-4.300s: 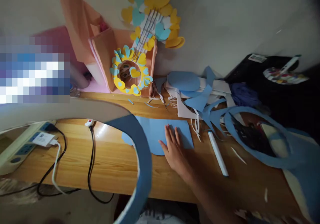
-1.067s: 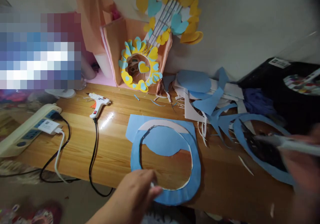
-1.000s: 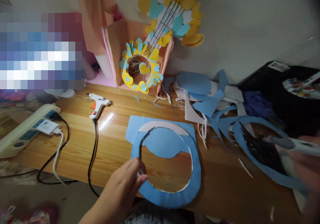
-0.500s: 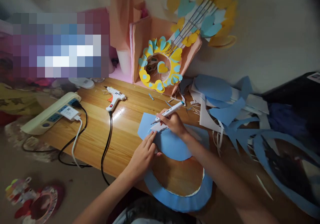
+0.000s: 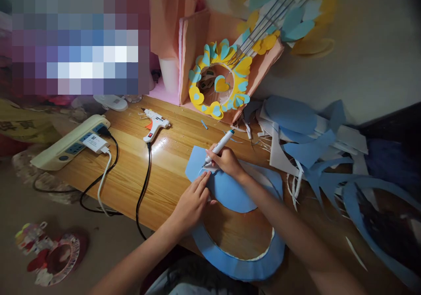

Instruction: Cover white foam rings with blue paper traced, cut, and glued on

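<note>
Head view: right hand (image 5: pixel 226 160) grips pen (image 5: pixel 219 146), tip on blue paper (image 5: pixel 230 190) on table (image 5: pixel 164 154); left hand (image 5: pixel 192 200), fingers flat, presses blue ring (image 5: pixel 237 266) just beside the tip.

White pen (image 5: pixel 219 146) tilted, tip seemingly on blue sheet (image 5: pixel 230 190) under flat blue ring (image 5: pixel 237 264).

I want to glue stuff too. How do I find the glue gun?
Look at the wooden table, left of the paper guitar with its ring of hearts. The glue gun lies there on its side. Unlike the white pen in the right hand, it is pistol-shaped with a black cord.
</note>
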`<control>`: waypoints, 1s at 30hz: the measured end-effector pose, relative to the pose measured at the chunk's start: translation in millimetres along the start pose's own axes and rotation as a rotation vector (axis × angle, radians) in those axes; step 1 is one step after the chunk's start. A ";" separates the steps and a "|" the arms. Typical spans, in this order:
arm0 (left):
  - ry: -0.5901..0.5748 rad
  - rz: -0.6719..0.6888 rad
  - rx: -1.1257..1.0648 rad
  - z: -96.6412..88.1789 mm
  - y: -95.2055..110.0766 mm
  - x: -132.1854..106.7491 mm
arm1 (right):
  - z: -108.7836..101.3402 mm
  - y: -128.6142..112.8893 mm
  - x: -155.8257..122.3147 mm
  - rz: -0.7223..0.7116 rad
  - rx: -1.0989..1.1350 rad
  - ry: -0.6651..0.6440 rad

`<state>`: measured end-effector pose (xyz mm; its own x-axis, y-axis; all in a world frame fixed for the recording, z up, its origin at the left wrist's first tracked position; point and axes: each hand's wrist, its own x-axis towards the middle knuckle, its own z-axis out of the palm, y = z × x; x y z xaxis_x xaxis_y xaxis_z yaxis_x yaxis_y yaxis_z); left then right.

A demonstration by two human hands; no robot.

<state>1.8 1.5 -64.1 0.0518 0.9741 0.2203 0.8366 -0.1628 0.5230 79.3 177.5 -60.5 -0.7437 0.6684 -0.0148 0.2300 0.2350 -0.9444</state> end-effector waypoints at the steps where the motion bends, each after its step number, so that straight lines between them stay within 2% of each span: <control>1: -0.003 0.002 0.004 0.1 -0.1 0.0 | -0.4 0.4 1.0 0.001 -0.005 -0.009; 10: -0.018 0.020 0.041 -0.1 -1.1 1.0 | -1.2 3.2 6.1 -0.004 -0.033 -0.046; 20: 0.009 0.041 0.082 2.8 -1.7 1.8 | -3.8 -4.1 16.2 -0.028 -0.068 -0.145; 30: 0.025 0.043 0.108 3.1 -0.8 3.4 | -17.6 7.0 12.7 -0.030 -0.045 -0.064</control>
<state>3.0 5.4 -66.3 0.0760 0.9621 0.2620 0.8881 -0.1848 0.4209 82.6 200.1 -61.4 -0.7890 0.6143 -0.0095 0.2344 0.2867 -0.9289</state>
